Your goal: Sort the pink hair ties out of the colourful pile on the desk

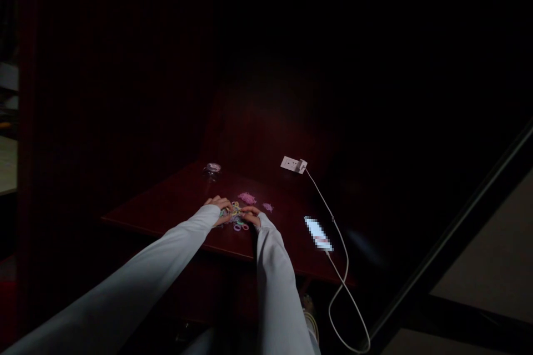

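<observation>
A loose heap of small coloured elastic bands [235,209], looking like hair ties in yellow, green, purple and pink, lies on the dark red table [179,199]. My left hand [219,203] rests at the heap's left side, fingers spread and bent down over the bands. From the right, my right hand [252,216] reaches into the same heap with its index finger and thumb apart. No band can be made out in either hand. Just beyond the right hand are a pink pile of bands [247,198] and a smaller purple pile [267,207].
A round clear container [213,169] stands at the table's far left. On the right, a phone [318,233] with a lit screen lies at the end of a white cable [339,233], which runs to a white socket strip [293,165]. The surroundings are very dark.
</observation>
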### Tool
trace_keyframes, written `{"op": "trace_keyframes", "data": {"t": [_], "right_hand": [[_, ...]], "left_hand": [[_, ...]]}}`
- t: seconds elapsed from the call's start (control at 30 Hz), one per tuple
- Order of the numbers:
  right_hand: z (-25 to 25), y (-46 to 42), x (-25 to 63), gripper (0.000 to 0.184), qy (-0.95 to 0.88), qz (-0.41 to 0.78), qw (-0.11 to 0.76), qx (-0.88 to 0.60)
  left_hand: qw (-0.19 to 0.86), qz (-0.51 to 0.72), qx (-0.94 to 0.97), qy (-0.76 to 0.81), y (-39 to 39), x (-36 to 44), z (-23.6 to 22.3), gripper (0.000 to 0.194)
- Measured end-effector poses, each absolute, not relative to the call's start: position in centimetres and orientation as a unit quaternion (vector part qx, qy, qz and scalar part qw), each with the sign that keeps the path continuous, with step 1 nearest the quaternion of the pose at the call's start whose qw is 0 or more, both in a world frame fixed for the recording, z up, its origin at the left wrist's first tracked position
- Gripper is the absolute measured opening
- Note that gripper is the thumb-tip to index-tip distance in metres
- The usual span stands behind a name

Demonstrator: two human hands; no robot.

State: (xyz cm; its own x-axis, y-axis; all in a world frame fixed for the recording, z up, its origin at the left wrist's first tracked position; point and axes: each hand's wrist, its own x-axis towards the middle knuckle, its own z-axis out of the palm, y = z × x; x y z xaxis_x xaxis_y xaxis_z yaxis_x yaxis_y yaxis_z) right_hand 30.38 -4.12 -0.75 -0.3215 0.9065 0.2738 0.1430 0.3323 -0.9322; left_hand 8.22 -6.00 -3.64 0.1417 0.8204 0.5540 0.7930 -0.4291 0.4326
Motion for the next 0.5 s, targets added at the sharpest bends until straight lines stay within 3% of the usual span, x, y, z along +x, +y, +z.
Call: {"op": "trace_keyframes", "data": {"t": [0.27, 0.5], "right_hand": [[-0.98, -3.78, 30.6, 0.034, -0.712, 0.454, 0.328, -0.423], [-0.99, -3.85, 30.32, 0.038, -0.717, 0.427, 0.344, -0.431]], "left_hand": [[0.001, 0.319, 0.768, 0.556, -5.96, 9.11, -3.49, 0.04], [0.009, 0.322, 0.778, 0.539, -5.69, 8.67, -3.63, 0.02]]}}
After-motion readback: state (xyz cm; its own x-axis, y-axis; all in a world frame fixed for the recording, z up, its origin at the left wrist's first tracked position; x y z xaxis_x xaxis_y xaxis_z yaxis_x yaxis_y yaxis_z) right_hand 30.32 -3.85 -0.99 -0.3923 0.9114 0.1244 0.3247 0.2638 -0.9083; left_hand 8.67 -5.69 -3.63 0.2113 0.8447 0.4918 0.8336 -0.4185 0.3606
